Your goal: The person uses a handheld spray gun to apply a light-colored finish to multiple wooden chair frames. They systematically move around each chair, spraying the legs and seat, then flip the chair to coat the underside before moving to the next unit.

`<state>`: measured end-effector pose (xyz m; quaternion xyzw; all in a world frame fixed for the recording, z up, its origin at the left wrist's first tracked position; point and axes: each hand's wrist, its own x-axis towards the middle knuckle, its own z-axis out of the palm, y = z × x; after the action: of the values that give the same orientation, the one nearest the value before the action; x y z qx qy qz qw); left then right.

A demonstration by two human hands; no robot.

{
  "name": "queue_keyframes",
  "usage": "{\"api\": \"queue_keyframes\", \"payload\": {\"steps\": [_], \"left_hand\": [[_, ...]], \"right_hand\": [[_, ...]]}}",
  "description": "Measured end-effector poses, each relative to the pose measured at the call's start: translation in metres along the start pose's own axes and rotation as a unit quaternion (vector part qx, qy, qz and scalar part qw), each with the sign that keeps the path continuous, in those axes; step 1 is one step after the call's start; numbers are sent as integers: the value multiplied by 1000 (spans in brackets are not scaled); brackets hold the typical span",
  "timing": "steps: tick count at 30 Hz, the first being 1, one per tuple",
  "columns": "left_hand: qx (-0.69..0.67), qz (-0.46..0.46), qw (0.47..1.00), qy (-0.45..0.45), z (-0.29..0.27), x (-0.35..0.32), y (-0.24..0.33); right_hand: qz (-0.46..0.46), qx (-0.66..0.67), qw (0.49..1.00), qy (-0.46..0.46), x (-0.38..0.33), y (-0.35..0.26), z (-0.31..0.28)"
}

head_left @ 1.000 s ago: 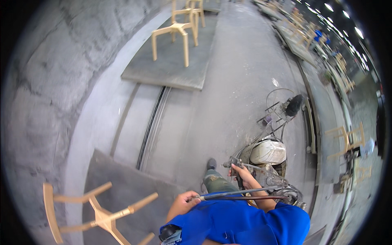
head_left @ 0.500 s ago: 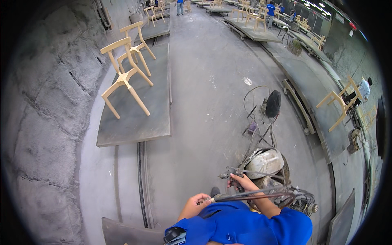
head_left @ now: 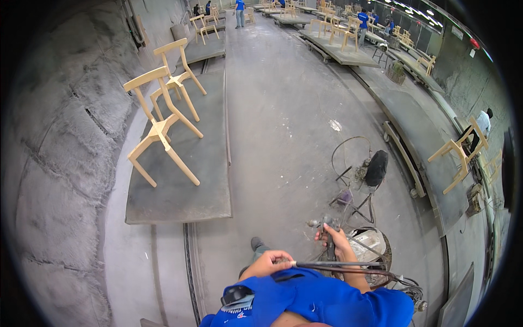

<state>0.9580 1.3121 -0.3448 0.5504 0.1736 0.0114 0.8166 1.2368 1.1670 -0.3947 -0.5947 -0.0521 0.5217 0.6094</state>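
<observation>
My left hand is closed in front of my blue shirt, its fingers round the light-coloured end of a dark hose. The hose runs right, passing over my right forearm. To the right and a little farther out, my right hand grips a spray gun by its handle, with the nozzle pointing left. Below and beside that hand stands a stained whitish container, partly hidden by hoses and my arm. Whether the gun's trigger is pressed, I cannot tell.
Left, a grey flat platform carries a bare wooden chair and another chair. On the right, a long platform bears a chair. A dark-topped stand with loose hoses is on the floor ahead. Several people work farther off.
The platforms and chairs have slid lower in view and look nearer. My shoe and leg show more. The right hand with the spray gun has shifted right; the left hand still holds the hose.
</observation>
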Motion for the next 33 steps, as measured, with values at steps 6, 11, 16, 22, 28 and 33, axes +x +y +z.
{"api": "queue_keyframes", "payload": {"steps": [6,11,16,22,28,33], "left_hand": [[-9,-11,1000,1,-138,45,76],[93,-41,991,87,-224,96,102],[232,104,967,7,-285,175,140],[548,364,733,172,-437,287,270],[459,324,504,656,-691,336,447],[384,101,340,853,-863,342,527]], "right_hand": [[-38,105,993,-45,93,-38,69],[-29,94,992,-77,156,-72,127],[-43,155,987,20,215,-103,146],[-107,119,978,135,334,-181,120],[-126,219,939,235,486,-293,105],[-137,176,943,245,565,-388,93]]}}
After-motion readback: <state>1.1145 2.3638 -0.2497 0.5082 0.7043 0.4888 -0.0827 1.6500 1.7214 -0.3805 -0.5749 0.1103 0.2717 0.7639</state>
